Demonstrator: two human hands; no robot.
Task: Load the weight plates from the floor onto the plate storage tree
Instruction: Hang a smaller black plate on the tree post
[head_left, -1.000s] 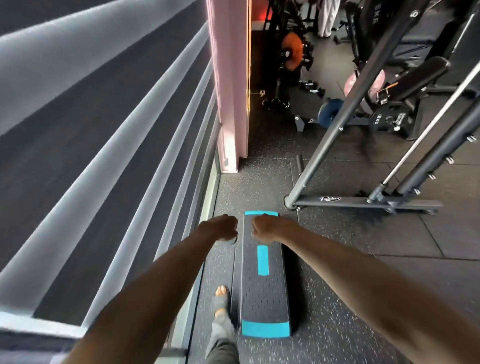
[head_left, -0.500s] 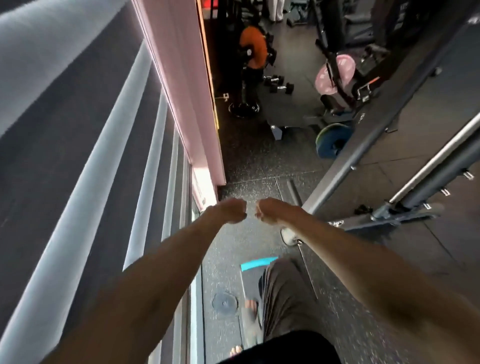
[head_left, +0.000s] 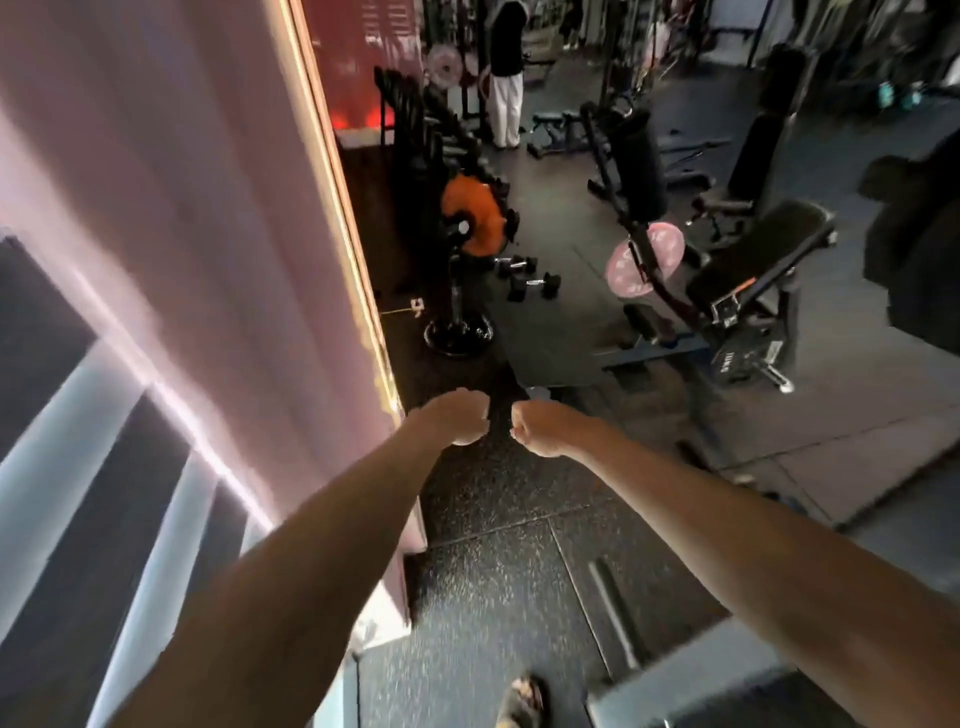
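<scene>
Both my arms stretch out in front of me with the fists side by side. My left hand and my right hand are curled into fists and hold nothing that I can see. Ahead by the pink wall stands the plate storage tree, a dark post on a round base, with an orange plate hung on it. Pink plates sit on a bench machine to the right, well beyond my hands.
A pink wall runs along my left. Dumbbells lie on the dark rubber floor near the tree. A black bench machine stands at right. A person stands far back. My foot shows below.
I have walked forward past the step platform and rack frame, and my view has lifted toward the tree. Both fists stay together in front of me.
</scene>
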